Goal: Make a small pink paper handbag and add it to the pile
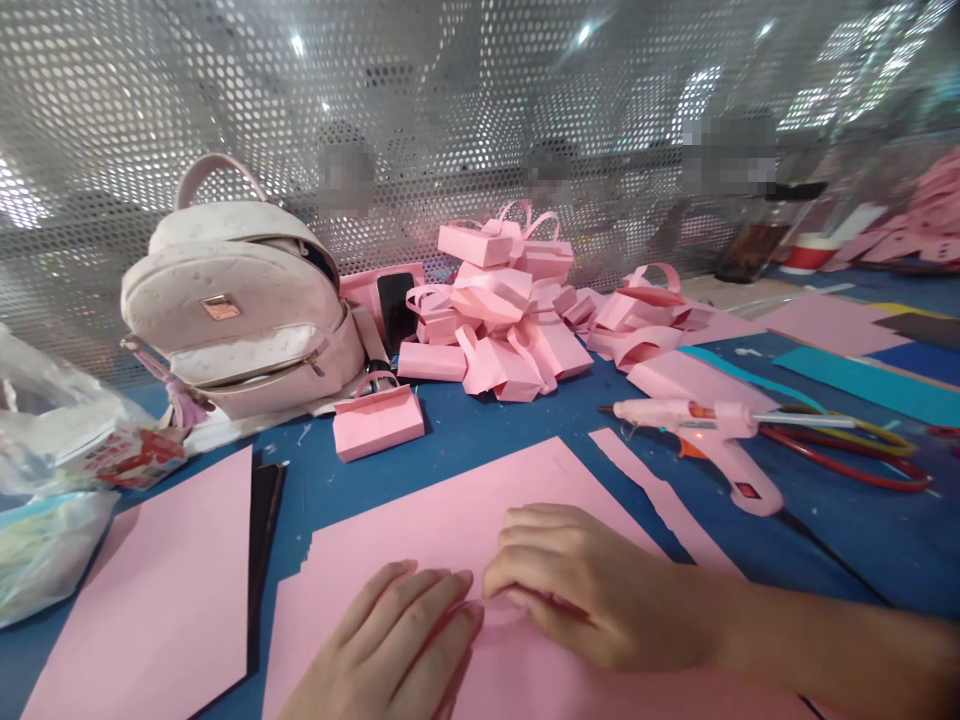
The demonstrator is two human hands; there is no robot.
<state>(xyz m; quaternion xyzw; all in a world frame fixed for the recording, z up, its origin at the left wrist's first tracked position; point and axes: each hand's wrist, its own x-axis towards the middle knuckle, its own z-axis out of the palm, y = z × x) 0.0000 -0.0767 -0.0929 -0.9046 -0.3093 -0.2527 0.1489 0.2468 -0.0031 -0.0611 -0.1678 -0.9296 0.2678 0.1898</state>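
Both hands meet over a stack of pink paper sheets (450, 500) on the blue table. My left hand (394, 640) has its fingers together, bent over pink paper at the near side. My right hand (577, 590) is closed, with fingertips pinching pink paper just right of the left fingertips. A thin pale edge of this paper shows between the hands; the rest is hidden beneath them and blends with the stack. A torn-looking pink strip (645, 485) lies beyond my right hand.
A pink glue gun (701, 430) lies at right, its cord trailing toward my right arm, with red-handled scissors (847, 460) behind. Folded pink paper bags (510, 320) are piled at the back. A backpack (247, 300), plastic bag (52, 560) and pink sheet (165, 590) occupy the left.
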